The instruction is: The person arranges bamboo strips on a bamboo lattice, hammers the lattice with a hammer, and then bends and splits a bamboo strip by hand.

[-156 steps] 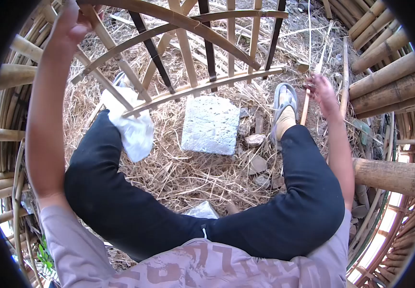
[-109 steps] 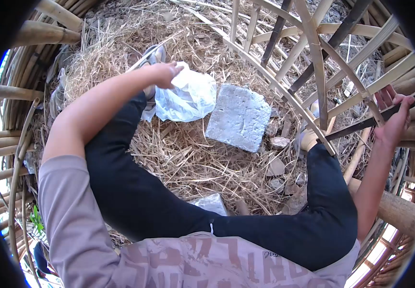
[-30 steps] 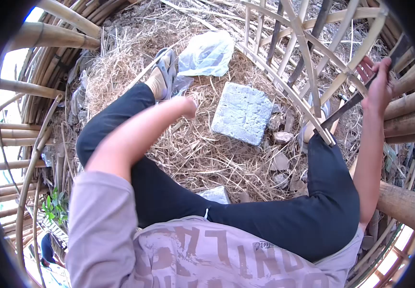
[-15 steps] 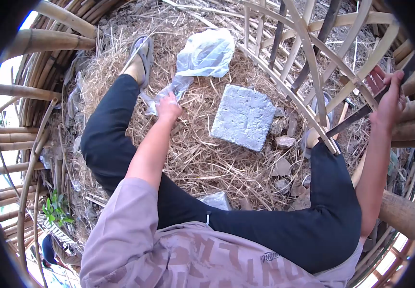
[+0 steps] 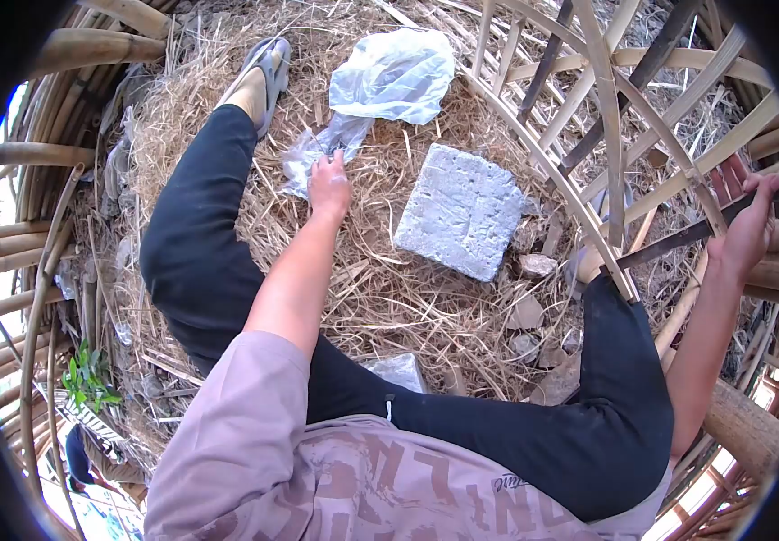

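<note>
My left hand (image 5: pixel 328 187) reaches down to the straw-covered ground, its fingers bent at the edge of a crumpled clear plastic bag (image 5: pixel 304 162). Whatever lies between those fingertips is hidden. Just beyond is a larger whitish plastic bag (image 5: pixel 394 77). On the right, my right hand (image 5: pixel 748 221) grips a dark bamboo strip (image 5: pixel 673 242) at the side of an open-weave bamboo lattice (image 5: pixel 615 117). Pale and dark strips cross in this lattice, and its lower corner rests by my right knee.
A square grey stone block (image 5: pixel 461 212) lies between my legs. Another pale block (image 5: pixel 396 371) sits close to my lap, and loose stones (image 5: pixel 536 265) lie right of the big block. Bamboo poles (image 5: pixel 92 51) enclose both sides. Another person (image 5: pixel 83 460) is partly visible at lower left.
My left hand has shifted slightly right along the clear plastic. My right hand keeps its hold on the lattice. The whole view has shifted a little.
</note>
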The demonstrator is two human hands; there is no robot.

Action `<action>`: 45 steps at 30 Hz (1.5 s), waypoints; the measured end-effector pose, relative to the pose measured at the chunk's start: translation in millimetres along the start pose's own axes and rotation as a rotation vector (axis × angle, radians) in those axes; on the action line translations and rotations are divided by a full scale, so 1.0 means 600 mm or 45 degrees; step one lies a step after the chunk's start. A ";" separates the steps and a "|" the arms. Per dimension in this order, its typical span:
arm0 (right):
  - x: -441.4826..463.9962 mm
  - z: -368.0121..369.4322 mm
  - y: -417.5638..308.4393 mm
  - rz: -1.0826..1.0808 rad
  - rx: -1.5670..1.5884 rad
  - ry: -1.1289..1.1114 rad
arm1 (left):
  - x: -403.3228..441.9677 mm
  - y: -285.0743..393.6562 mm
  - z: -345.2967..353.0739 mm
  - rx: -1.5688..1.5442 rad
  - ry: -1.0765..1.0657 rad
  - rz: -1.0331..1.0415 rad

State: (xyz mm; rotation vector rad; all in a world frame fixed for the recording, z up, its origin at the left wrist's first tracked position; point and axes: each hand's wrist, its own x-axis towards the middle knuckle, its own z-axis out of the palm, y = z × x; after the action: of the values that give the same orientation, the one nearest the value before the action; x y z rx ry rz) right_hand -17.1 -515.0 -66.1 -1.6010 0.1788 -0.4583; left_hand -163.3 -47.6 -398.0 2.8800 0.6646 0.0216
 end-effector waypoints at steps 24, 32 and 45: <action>0.004 -0.013 0.006 -0.030 -0.027 0.027 | 0.186 -0.042 -0.026 -0.005 -0.262 -0.086; 0.024 -0.028 0.017 -0.002 0.012 0.013 | 0.174 -0.074 0.028 -0.286 -0.171 0.012; 0.019 -0.024 0.011 -0.008 -0.014 -0.027 | 0.167 -0.079 -0.109 -0.768 -0.625 0.044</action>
State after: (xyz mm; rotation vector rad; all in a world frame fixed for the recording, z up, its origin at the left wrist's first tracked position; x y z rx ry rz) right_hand -11.2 -533.1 -70.4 -1.6169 0.1607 -0.4459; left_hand -97.3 49.8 -345.0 2.1910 0.4161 -0.3954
